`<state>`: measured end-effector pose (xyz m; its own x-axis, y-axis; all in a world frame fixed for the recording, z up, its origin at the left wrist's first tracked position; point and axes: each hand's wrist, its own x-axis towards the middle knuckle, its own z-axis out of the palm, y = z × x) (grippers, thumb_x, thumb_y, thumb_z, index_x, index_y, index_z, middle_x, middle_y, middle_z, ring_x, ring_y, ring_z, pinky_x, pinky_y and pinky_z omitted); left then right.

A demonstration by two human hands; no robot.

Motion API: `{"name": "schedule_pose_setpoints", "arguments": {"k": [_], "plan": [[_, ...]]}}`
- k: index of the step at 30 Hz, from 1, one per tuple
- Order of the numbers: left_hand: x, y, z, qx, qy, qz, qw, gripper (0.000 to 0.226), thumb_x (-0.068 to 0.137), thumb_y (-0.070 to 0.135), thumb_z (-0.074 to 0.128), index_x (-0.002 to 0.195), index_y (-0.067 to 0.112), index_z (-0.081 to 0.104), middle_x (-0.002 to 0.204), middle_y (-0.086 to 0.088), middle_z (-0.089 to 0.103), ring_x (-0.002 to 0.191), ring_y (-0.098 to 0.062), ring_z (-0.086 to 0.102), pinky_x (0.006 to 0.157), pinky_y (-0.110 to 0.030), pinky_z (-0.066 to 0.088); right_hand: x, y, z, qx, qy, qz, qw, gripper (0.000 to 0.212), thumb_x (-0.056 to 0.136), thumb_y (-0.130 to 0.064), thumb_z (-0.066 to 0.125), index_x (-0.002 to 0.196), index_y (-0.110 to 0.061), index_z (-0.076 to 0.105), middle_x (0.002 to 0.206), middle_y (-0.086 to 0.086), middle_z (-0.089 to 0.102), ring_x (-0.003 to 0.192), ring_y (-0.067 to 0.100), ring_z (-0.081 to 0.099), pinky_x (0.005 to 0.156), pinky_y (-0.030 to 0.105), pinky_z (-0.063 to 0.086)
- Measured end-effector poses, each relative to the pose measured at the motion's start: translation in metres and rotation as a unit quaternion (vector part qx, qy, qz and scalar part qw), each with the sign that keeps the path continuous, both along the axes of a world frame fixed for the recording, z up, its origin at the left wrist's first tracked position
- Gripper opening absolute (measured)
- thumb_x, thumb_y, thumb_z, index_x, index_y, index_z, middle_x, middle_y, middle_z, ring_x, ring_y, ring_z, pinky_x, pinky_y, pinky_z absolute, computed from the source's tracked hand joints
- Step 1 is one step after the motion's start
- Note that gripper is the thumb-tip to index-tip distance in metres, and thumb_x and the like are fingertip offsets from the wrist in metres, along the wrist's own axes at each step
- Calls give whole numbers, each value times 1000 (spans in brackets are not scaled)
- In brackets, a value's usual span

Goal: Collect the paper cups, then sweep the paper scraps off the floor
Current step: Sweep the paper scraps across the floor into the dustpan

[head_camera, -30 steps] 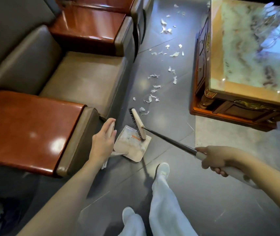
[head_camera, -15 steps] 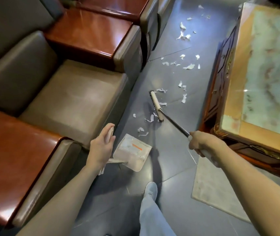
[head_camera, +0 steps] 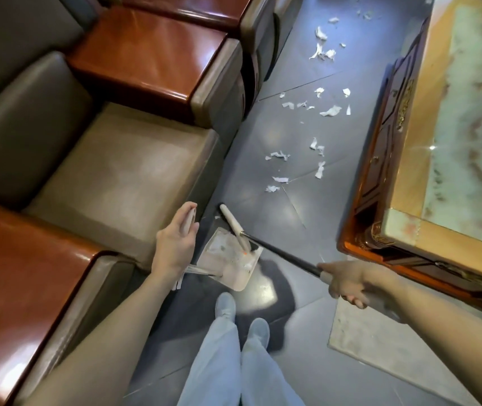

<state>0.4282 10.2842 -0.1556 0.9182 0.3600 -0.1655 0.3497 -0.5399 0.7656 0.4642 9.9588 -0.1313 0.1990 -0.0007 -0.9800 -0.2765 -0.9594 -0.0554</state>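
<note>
My left hand (head_camera: 175, 244) grips the upright pale handle of a beige dustpan (head_camera: 231, 259) that rests on the dark floor beside the sofa. My right hand (head_camera: 348, 281) holds the black-and-white pole of a broom. The broom head (head_camera: 234, 225) lies over the dustpan's mouth. White paper scraps (head_camera: 278, 155) lie scattered along the aisle beyond the pan, with more paper scraps (head_camera: 330, 111) farther up. No paper cups show in this view.
Grey sofa seats (head_camera: 116, 177) with glossy red-brown armrests (head_camera: 152, 54) line the left. A carved wooden table with a marble top (head_camera: 468, 142) stands on the right, a pale rug (head_camera: 380, 344) at its corner. My feet (head_camera: 242, 315) stand just behind the dustpan.
The broom head has been pulled back from among the scraps to the dustpan's mouth. The scraps nearest the pan are no longer on the floor. My left hand kept its hold.
</note>
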Motion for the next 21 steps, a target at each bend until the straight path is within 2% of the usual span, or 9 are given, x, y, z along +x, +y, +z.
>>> {"name": "schedule_pose_setpoints", "arguments": {"k": [3,8,10,13,15,18,21], "plan": [[1,3,1,-3,13,-13,1000,38,96,25,56,123,49,47,99,-10,66,83,-37,63,72,-48,55,2,-17,26,6,11,-85,996,72,93,-4,47,147,-42,21,56,4,43,35,10,36,37,19,32],[-5,13,5,-20,25,-19,999,38,97,24,56,126,47,48,101,-11,65,82,-33,63,75,-51,55,3,-12,48,12,-14,-126,992,74,92,-2,46,148,-42,20,43,0,39,35,11,35,38,19,33],[-10,17,7,-25,26,-20,999,37,97,22,56,129,41,50,103,-9,66,82,-30,63,76,-48,55,8,-3,52,14,-28,-133,991,70,94,-4,44,149,-40,20,39,-2,39,34,11,35,37,18,33],[-21,26,8,-31,30,-8,999,37,97,21,55,132,34,52,107,-10,67,85,-30,63,74,-35,51,21,15,53,17,-49,-145,988,69,94,-5,45,150,-35,18,41,0,42,33,10,39,37,19,38],[-30,32,10,-38,28,3,999,35,97,19,56,130,31,53,103,-13,66,78,-29,60,71,-34,48,28,26,50,27,-59,-161,985,66,94,-5,46,148,-34,22,40,0,41,31,10,38,36,17,37],[-45,40,14,-46,27,26,998,33,97,18,56,126,32,55,89,-11,61,61,-19,49,62,-32,44,31,47,43,60,-56,-207,975,42,93,-4,48,128,-26,40,38,0,40,30,10,37,35,16,35],[-57,49,16,-58,22,34,997,32,97,18,56,124,34,55,87,0,57,64,-10,47,62,-28,42,29,74,31,89,-46,-267,958,28,92,-2,48,112,-23,47,39,0,40,31,10,35,34,15,32]]}}
